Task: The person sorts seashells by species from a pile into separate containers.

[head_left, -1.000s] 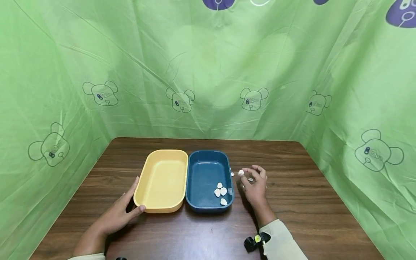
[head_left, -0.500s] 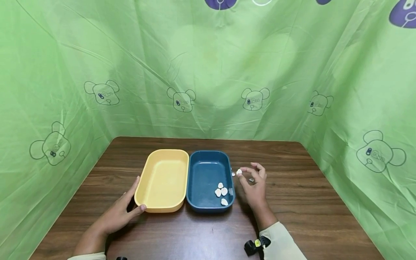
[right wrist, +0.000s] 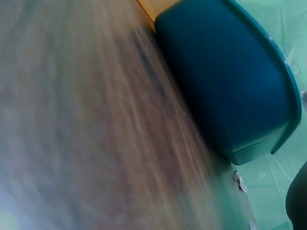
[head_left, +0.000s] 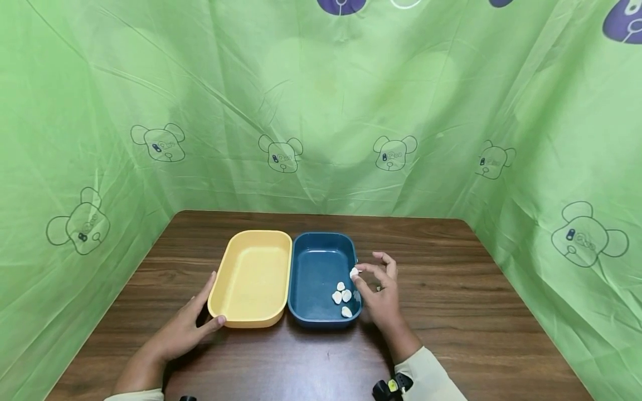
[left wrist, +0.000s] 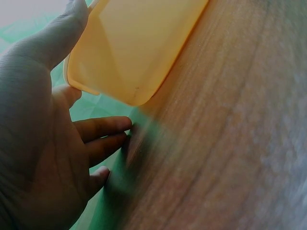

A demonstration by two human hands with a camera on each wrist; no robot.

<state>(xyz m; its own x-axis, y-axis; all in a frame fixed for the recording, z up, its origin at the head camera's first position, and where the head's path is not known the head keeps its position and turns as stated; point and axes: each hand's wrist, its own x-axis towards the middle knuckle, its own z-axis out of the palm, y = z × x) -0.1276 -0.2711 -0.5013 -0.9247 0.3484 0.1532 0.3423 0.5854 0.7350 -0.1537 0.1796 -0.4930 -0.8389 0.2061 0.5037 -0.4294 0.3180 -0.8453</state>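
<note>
My right hand (head_left: 383,298) pinches a small white shell-like piece (head_left: 354,273) between thumb and index finger, over the right rim of the blue tray (head_left: 311,262). Several similar white pieces (head_left: 346,296) lie inside that tray, toward its near right corner. My left hand (head_left: 178,331) spans the near left corner of the yellow tray (head_left: 251,320), index finger along the left side and thumb at the near rim. In the left wrist view its other fingers (left wrist: 103,127) extend loosely below the tray. Hardly any of my right hand shows in the right wrist view.
The two trays stand side by side on a brown wooden table (head_left: 451,312). Another small piece (head_left: 378,289) lies on the table by the right hand, partly hidden. Green fabric (head_left: 321,189) hangs along the back and sides. Wrist cameras (head_left: 391,385) sit close to the table.
My right hand has moved left with the white piece, from the table beside the blue tray to over its right rim. My left hand stays at the yellow tray.
</note>
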